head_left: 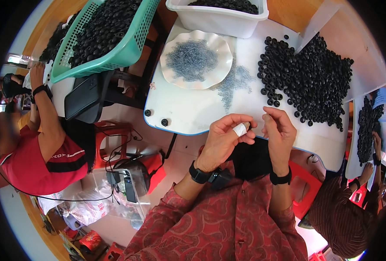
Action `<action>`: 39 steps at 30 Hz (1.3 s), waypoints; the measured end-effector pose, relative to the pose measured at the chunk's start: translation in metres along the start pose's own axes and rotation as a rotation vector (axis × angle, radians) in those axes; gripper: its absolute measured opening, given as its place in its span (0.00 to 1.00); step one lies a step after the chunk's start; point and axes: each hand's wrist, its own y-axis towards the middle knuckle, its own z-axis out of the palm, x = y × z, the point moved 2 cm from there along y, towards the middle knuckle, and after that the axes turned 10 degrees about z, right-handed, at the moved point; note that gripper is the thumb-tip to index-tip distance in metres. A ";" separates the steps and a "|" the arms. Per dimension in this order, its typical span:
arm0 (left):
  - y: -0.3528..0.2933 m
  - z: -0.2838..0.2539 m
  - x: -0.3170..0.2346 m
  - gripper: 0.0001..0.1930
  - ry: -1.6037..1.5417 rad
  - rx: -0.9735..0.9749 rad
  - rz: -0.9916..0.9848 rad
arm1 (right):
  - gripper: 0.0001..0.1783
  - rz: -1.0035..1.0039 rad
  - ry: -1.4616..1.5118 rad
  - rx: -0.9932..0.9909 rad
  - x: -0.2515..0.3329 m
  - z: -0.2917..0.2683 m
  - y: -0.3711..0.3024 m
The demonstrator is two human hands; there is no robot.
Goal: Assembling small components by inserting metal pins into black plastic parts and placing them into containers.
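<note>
My left hand point(222, 141) is raised in front of the table's near edge, fingers curled and closed. A white wrapping point(240, 129) shows at its thumb, with something small and dark by the fingertips that I cannot make out. Close on its right, my right hand point(280, 135) has thumb and forefinger pinched together; whatever may be between them is too small to tell. Beyond the hands, small translucent grey-blue beads point(234, 82) lie loose on the white table point(193, 115). More of them fill the middle of a scalloped white plate point(171, 71). To the right spreads a large heap of black beads point(310, 80).
A white tub point(221, 21) of black pieces stands at the back. On the left, a green basket point(97, 65) holds more. A clear plastic sheet or bin point(354, 52) rises beside the black heap. Co-workers sit left point(45, 161) and right point(343, 213). Red stools point(304, 187) flank me.
</note>
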 end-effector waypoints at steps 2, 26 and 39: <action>0.000 -0.001 -0.004 0.12 -0.010 -0.001 0.011 | 0.06 -0.148 -0.172 -0.040 -0.004 0.008 0.013; -0.002 -0.024 -0.013 0.13 -0.082 -0.019 0.030 | 0.07 -0.374 -0.727 -0.161 0.004 0.046 0.030; -0.003 -0.026 -0.013 0.13 -0.103 -0.011 0.036 | 0.13 -0.353 -0.789 -0.186 0.004 0.043 0.032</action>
